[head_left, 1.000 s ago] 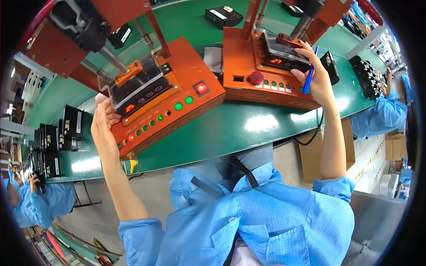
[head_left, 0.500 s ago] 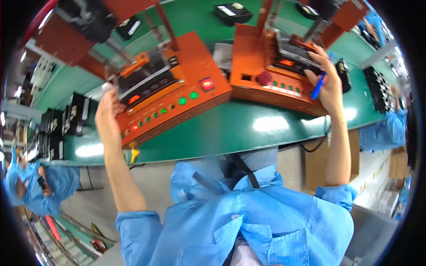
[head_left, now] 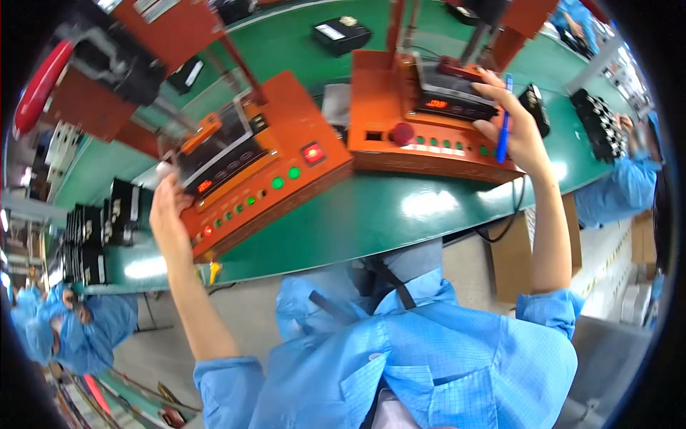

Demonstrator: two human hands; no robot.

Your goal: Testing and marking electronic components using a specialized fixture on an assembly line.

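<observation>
Two orange test fixtures stand side by side on the green bench, each with a black panel unit showing a red digital readout. At the left end of the left panel unit point(head_left: 225, 168) is my left hand point(head_left: 170, 211), its fingers curled against that end and partly hidden. The left fixture point(head_left: 286, 196) has lit green buttons and a lit red switch. My right hand point(head_left: 520, 136) holds a blue pen point(head_left: 504, 129) across its fingers. Its fingertips and thumb also touch the right end of the right panel unit point(head_left: 450, 100), seated in the right fixture point(head_left: 371, 154).
A red lever handle point(head_left: 43, 87) rises at far left. Black units point(head_left: 86, 239) are stacked on the bench's left, with more black units point(head_left: 599, 125) at right. Another black unit point(head_left: 341, 34) lies behind the fixtures. Co-workers in blue sit at both sides. A cable point(head_left: 520, 211) hangs off the bench edge.
My view has shifted, so the fixtures appear further left and lower, and the red lever handle has come into view. Both hands remain at the panel units' ends. The right readout's digits have changed.
</observation>
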